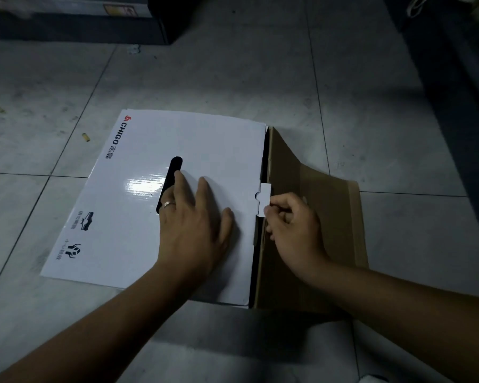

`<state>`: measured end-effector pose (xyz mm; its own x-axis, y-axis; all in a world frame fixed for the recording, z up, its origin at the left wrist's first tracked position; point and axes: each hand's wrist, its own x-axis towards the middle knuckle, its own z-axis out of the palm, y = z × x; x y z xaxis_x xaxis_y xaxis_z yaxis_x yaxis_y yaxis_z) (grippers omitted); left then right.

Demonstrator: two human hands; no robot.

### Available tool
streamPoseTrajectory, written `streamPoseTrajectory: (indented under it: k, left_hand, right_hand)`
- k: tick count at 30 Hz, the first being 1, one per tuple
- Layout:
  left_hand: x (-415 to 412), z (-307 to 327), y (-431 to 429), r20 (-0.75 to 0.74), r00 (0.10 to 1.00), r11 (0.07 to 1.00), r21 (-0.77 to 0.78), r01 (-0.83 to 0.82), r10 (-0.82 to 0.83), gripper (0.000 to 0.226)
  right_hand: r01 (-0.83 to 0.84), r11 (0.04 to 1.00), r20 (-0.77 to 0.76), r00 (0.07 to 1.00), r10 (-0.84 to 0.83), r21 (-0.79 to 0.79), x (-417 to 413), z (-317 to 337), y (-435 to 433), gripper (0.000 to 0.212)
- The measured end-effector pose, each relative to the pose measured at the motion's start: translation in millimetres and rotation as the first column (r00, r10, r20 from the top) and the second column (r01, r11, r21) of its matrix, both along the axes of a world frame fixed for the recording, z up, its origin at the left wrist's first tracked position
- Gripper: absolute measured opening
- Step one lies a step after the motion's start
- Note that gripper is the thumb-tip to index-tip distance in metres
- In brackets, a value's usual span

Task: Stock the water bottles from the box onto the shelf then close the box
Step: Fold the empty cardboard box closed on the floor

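A white cardboard box (138, 167) with red and black print lies on the tiled floor, its white top flap folded down flat. My left hand (194, 222) rests flat on that flap, fingers spread, one fingertip at the dark handle slot (174, 164). My right hand (293, 225) pinches the small white locking tab (264, 199) at the flap's right edge. To the right, a brown inner flap (315, 194) still stands open and slopes outward. A dark gap shows between the white flap and the brown one. No water bottles are visible.
Grey tiled floor (233, 78) surrounds the box. A dark shelf base (80, 26) runs along the top left, and a dark unit (454, 106) stands at the right. A small yellow scrap (85, 137) lies on the floor left of the box.
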<state>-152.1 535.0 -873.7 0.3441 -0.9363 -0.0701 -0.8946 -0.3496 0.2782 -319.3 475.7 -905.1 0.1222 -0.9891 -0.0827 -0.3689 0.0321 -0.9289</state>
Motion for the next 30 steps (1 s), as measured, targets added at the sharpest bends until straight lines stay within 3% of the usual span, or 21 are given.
streamPoseTrajectory:
  k: [7, 11, 13, 15, 19, 24, 26, 28, 30]
  left_hand:
    - [-4.5, -3.5, -0.4, -0.069, 0.998, 0.999, 0.042, -0.011, 0.013, 0.103]
    - [-0.7, -3.1, -2.7, -0.112, 0.993, 0.999, 0.016, -0.028, 0.030, 0.099]
    - [-0.1, -4.8, -2.8, -0.122, 0.992, 0.999, 0.018, -0.030, 0.032, 0.098]
    - [-0.1, -6.5, -3.4, -0.123, 0.992, 0.999, 0.014, -0.029, 0.031, 0.098]
    - [0.7, -8.3, -2.6, -0.131, 0.991, 1.000, 0.022, -0.022, 0.024, 0.099]
    - [7.6, -6.9, 8.3, -0.043, 0.984, 0.984, -0.051, 0.173, -0.175, 0.083]
    - [8.4, -6.8, 20.0, 0.063, 0.934, 0.934, -0.048, 0.354, -0.351, 0.076]
    - [11.0, -7.4, 36.1, 0.116, 0.852, 0.856, -0.017, 0.517, -0.511, 0.074]
    - [20.3, -5.9, 53.5, 0.142, 0.757, 0.763, -0.012, 0.646, -0.638, 0.077]
  right_hand:
    - [-0.060, 0.991, -0.050, 0.997, 0.054, -0.117, 18.7, 5.7, 3.0, 0.008]
    - [0.025, 1.000, 0.033, 0.999, -0.026, 0.016, 14.0, 4.0, -5.6, 0.017]
    - [0.036, 0.999, 0.004, 0.999, -0.037, 0.035, 9.1, 0.5, -10.0, 0.021]
    - [-0.016, 1.000, -0.059, 0.998, 0.016, 0.005, 5.7, -0.2, -10.5, 0.023]
    - [-0.130, 0.991, -0.039, 0.991, 0.131, 0.042, -3.3, 1.3, -11.6, 0.029]
    - [-0.167, 0.985, -0.074, 0.983, 0.171, 0.053, -27.6, -2.5, -6.7, 0.024]
    - [-0.324, 0.945, -0.172, 0.930, 0.325, 0.036, -38.7, -2.8, 7.2, 0.048]
    - [-0.506, 0.862, -0.344, 0.808, 0.479, 0.013, -51.1, -5.2, 20.0, 0.086]
    - [-0.613, 0.790, -0.512, 0.681, 0.524, -0.006, -58.9, -5.2, 26.6, 0.110]
